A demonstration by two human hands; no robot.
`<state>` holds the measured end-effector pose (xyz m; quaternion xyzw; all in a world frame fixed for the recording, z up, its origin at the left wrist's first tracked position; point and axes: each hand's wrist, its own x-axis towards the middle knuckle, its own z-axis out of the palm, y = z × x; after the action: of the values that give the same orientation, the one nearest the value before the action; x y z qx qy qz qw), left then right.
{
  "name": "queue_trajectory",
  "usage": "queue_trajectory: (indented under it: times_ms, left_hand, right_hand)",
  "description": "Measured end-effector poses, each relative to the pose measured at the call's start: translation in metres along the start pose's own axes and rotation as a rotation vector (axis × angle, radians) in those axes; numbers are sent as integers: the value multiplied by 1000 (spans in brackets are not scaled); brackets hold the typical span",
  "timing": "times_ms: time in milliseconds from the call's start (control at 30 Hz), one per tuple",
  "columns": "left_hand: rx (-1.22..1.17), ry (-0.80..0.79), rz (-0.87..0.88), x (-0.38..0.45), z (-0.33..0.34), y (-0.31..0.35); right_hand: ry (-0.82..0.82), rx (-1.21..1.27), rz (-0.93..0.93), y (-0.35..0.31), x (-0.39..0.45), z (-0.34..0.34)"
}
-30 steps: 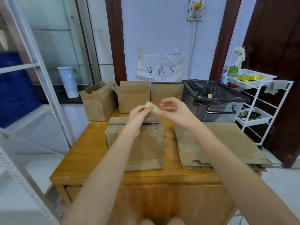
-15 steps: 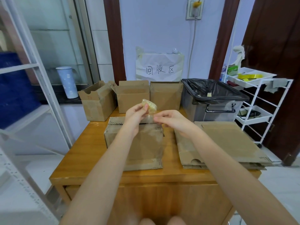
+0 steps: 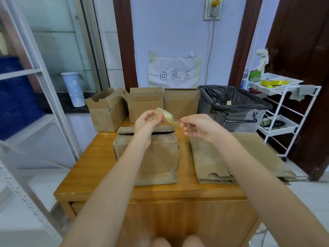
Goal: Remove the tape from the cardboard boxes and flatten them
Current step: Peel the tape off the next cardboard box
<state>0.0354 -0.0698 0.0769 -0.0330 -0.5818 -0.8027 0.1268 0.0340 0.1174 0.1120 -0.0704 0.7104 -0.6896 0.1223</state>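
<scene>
Head view: both hands pinch a tape wad [image 3: 164, 115] above the box [image 3: 156, 154] on the desk [image 3: 92, 168], left hand [image 3: 147, 121] gripping the bulk, right hand [image 3: 199, 126] its tail, bin [image 3: 231, 106] nearer the right.

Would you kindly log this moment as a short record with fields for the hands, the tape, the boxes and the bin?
left hand: pinches the wad of tape
right hand: pinches the tape's stretched tail
box in work: on the table, under the hands
standing boxes: three at the table's back
flattened boxes: stacked to the right
bin: black liner, back right
</scene>
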Motion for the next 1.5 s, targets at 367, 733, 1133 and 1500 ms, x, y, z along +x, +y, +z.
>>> queue_trajectory:
  times_ms: [367, 733, 1133, 1500]
  left_hand:
    - [250, -38, 65, -5, 6, -5]
    - [213, -59, 61, -8, 8, -1]
    - [139, -9, 10, -4, 9, -2]
    - [152, 30, 2, -3, 8, -2]
  right_hand:
    - [169, -350, -82, -29, 4, 5]
    - [229, -247, -216, -33, 17, 34]
    - [340, -410, -476, 0, 18, 22]
    - [270, -389, -469, 17, 19, 35]
